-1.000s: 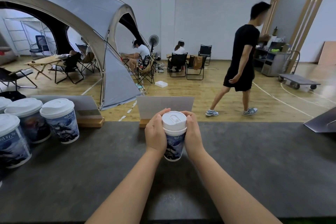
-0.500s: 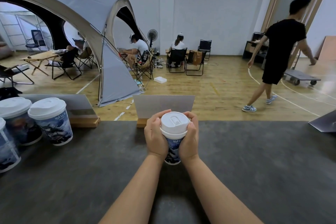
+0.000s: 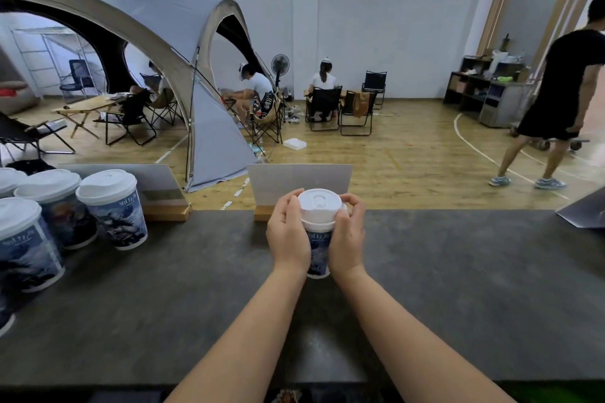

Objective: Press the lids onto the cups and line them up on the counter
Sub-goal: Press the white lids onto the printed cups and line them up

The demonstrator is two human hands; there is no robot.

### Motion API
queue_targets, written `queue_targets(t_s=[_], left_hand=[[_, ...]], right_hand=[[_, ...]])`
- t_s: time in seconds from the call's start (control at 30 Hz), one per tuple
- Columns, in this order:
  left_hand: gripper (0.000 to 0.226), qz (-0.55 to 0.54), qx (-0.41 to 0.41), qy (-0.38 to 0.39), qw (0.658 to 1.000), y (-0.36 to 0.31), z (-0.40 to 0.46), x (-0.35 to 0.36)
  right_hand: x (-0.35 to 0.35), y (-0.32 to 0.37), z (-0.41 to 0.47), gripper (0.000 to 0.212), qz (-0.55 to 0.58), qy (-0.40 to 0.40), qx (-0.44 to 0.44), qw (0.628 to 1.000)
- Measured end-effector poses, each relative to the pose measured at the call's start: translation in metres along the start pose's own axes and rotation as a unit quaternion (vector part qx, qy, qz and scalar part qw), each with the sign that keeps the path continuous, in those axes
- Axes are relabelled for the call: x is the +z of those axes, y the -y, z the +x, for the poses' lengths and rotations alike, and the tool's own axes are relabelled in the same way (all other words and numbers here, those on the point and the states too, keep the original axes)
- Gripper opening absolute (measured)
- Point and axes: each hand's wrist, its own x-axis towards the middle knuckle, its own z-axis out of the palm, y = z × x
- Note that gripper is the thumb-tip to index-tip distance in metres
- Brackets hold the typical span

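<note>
A blue-printed paper cup stands upright on the dark counter, capped by a white lid. My left hand wraps the cup's left side with its fingers curled up at the lid's rim. On the other side my right hand grips the cup, its fingers hooked over the lid's right edge. Several lidded cups of the same print stand grouped at the counter's left end.
Two grey card signs in wooden bases stand along the counter's far edge. A grey sheet lies at the far right. Beyond the counter are a tent, seated people on folding chairs, and a person walking at the right.
My hands stay round the cup, and my fingers have closed further over the lid's rim. The walking person has gone further right. My view has shifted slightly.
</note>
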Motion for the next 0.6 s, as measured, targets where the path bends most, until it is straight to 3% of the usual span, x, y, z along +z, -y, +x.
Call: queue_targets(t_s=[0.17, 0.4, 0.6], left_hand=[[0.023, 0.114, 0.084, 0.051, 0.989, 0.002, -0.011, 0.001], [0.042, 0.016, 0.071, -0.015, 0.997, 0.011, -0.010, 0.016], [0.033, 0.006, 0.138, -0.038, 0.990, 0.020, -0.001, 0.015]], right_hand=[[-0.002, -0.001, 0.002, 0.032, -0.001, 0.019, -0.002, 1.000], [0.007, -0.014, 0.000, 0.044, 0.040, -0.018, -0.030, 0.999], [0.011, -0.019, 0.004, 0.044, 0.075, -0.036, -0.081, 0.993]])
